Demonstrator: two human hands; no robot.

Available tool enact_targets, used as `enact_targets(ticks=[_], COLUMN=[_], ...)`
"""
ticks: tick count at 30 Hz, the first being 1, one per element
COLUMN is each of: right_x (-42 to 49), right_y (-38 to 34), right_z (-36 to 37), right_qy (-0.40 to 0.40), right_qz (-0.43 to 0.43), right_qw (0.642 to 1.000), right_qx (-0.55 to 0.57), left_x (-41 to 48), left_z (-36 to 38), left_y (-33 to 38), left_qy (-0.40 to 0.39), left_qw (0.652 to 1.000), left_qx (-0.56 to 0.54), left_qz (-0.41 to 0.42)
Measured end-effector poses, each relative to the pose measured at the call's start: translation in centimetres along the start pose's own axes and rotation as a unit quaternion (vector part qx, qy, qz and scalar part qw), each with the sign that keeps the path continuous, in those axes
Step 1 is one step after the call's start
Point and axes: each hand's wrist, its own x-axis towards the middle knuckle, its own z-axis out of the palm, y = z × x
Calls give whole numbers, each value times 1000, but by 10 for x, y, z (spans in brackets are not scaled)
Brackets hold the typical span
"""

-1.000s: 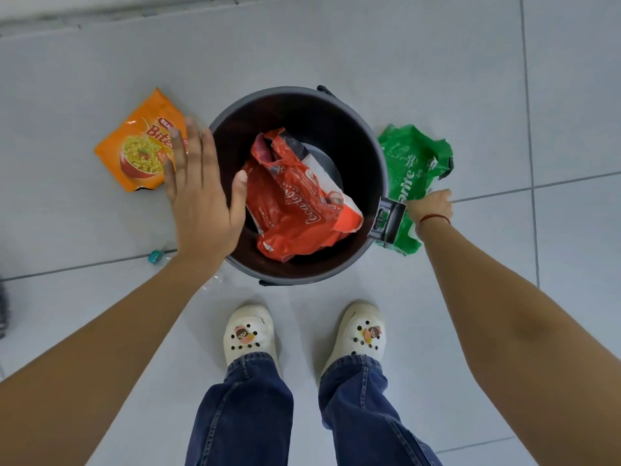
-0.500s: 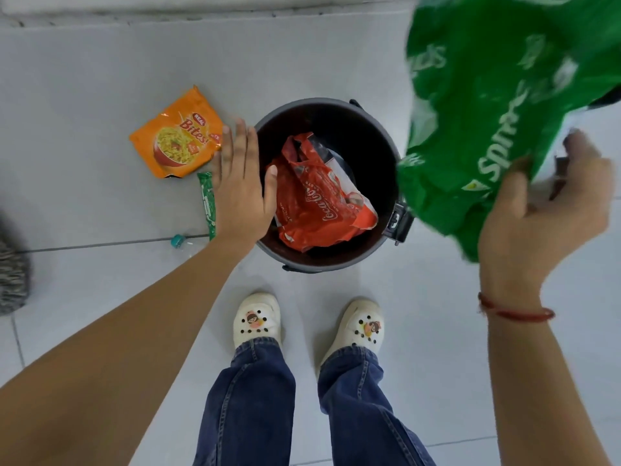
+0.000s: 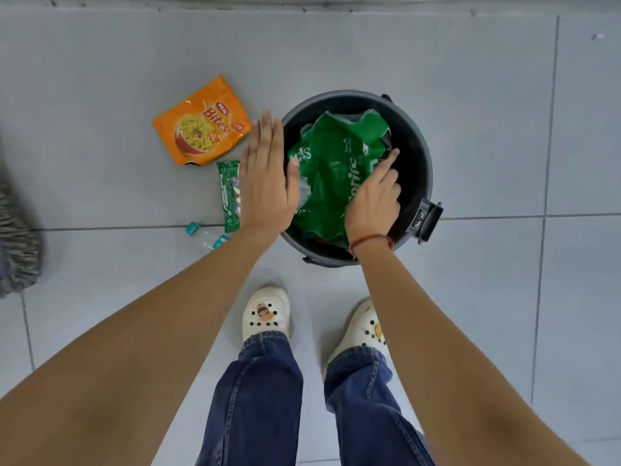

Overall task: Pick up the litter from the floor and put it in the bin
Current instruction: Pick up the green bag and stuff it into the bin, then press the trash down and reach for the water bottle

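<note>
A dark round bin (image 3: 417, 142) stands on the tiled floor in front of my feet. A crumpled green Sprite wrapper (image 3: 332, 166) lies inside it and hides what is beneath. My right hand (image 3: 374, 200) is down in the bin on that wrapper, fingers curled into it and the index finger stretched out. My left hand (image 3: 268, 183) hovers flat and open over the bin's left rim. On the floor to the left lie an orange noodle packet (image 3: 201, 129), a small green wrapper (image 3: 228, 196) and a clear bottle with a teal cap (image 3: 205, 235).
A grey mop head (image 3: 16, 250) lies at the left edge. My white clogs (image 3: 265, 314) stand just below the bin. The bin's handle clip (image 3: 426, 220) sticks out on its right side. A wall base runs along the top.
My right hand lifted the green wrapper from the floor right of the bin, swung it up and lowered it into the bin over the red wrapper. The left hand stayed by the rim.
</note>
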Motion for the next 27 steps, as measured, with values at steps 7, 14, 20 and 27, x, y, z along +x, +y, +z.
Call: enact_targets(ticks=[7, 14, 20, 27], right_x=[24, 13, 15, 58], right_y=[6, 9, 44, 71], right_z=[19, -34, -67, -58], right_qy=[-130, -103, 89, -23], right_qz=[-28, -86, -212, -199], right_qw=[990, 991, 972, 978], right_qx=[-50, -17, 58, 53], left_x=[1, 1, -2, -20], left_z=[2, -3, -13, -24], left_y=[-1, 0, -12, -51], left_qy=[0, -34, -65, -11], left_qw=[1000, 996, 993, 1000], left_qx=[29, 81, 93, 7], left_qz=[7, 8, 26, -22])
